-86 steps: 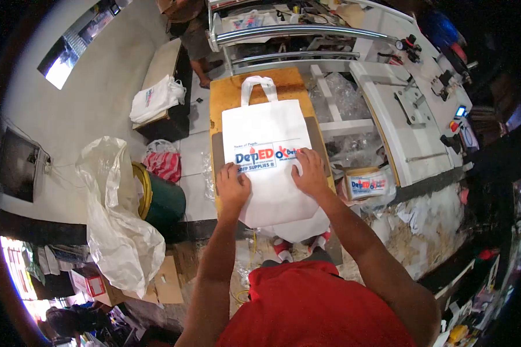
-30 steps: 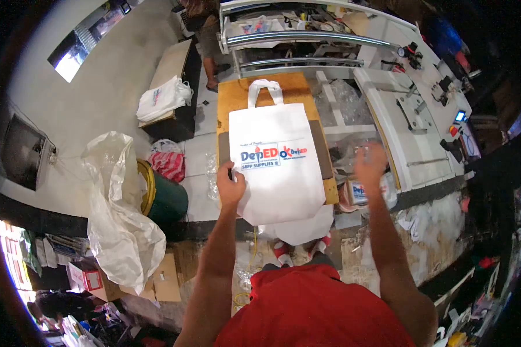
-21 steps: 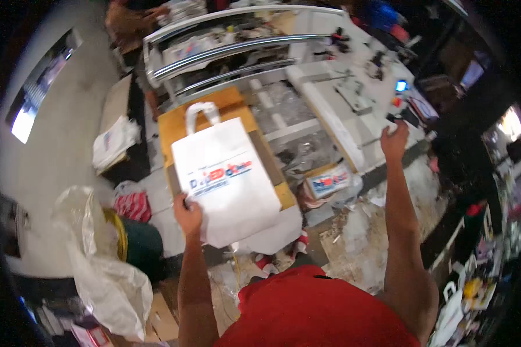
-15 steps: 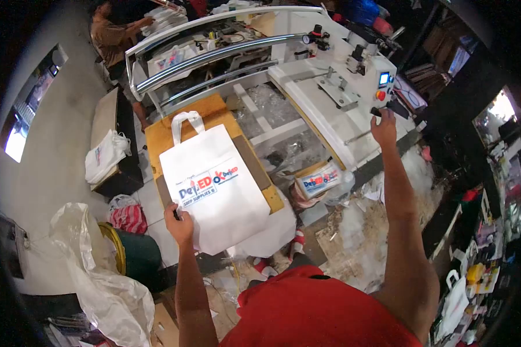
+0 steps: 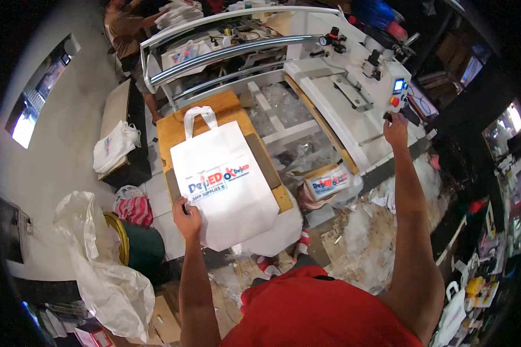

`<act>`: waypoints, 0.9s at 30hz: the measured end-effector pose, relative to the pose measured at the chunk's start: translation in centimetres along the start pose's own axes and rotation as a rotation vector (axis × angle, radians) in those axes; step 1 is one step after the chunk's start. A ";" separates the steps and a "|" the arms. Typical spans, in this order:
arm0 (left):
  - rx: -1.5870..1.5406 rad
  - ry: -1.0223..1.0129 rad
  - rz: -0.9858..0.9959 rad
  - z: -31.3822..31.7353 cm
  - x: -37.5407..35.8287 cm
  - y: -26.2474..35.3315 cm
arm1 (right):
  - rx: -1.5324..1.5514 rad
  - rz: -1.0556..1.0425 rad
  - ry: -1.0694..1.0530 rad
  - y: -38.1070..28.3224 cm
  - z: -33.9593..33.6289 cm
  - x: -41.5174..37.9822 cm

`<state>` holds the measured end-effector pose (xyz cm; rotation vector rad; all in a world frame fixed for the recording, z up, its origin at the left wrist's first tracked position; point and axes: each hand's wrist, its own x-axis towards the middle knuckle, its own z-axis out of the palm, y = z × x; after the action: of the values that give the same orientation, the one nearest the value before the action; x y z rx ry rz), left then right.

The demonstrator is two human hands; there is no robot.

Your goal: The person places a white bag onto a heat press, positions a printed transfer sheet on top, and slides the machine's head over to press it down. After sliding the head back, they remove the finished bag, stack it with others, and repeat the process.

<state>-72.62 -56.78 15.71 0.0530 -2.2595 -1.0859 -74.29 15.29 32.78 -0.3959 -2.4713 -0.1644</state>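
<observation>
A white tote bag (image 5: 231,211) with blue and red print lies flat on the yellow-brown board (image 5: 226,107) of a heat press, its loop handles pointing away from me. At the bag's left edge my left hand (image 5: 187,222) is closed around a small black handle (image 5: 184,207). My right hand (image 5: 396,132) grips another black handle (image 5: 387,117) at the front of the white press head (image 5: 321,95). The head sits off to the right, apart from the bag. My fingers hide most of both handles.
A control box (image 5: 397,87) with a lit screen and red button stands right. Curved metal rails (image 5: 231,55) cross behind the board. More printed bags (image 5: 117,147) lie left, near a green bin (image 5: 146,248). A person (image 5: 127,34) works at the back left.
The whole view has shifted slightly, so things appear further right. Both hands stay on their handles, and the bag keeps its place on the board.
</observation>
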 end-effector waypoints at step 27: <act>0.019 0.050 0.026 0.1 -0.1 0.0 | 0.150 -0.079 -0.024 -13.3 -6.2 -3.4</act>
<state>-72.55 -56.63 15.62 0.0571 -2.2202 -1.0386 -72.47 0.57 35.33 -0.2382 -2.5046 -0.0068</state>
